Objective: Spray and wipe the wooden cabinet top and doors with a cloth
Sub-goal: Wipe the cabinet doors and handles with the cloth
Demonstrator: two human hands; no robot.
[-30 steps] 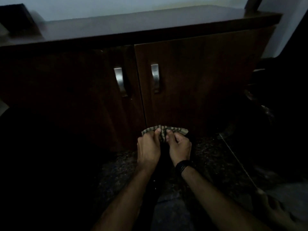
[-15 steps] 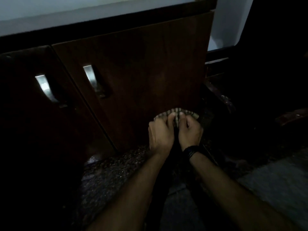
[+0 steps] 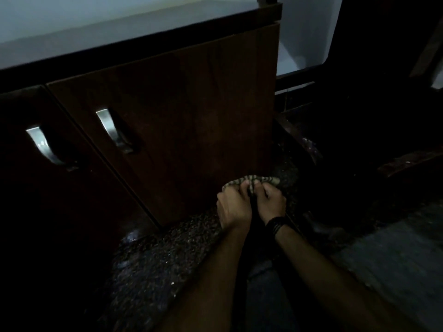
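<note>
Head view: left hand (image 3: 233,208) and right hand (image 3: 271,202), side by side, both grip a striped cloth (image 3: 250,182), pressing it against the bottom right corner of the right cabinet door (image 3: 179,116), probably to wipe its lower edge just above the speckled floor (image 3: 167,255). No spray bottle is visible.
</note>
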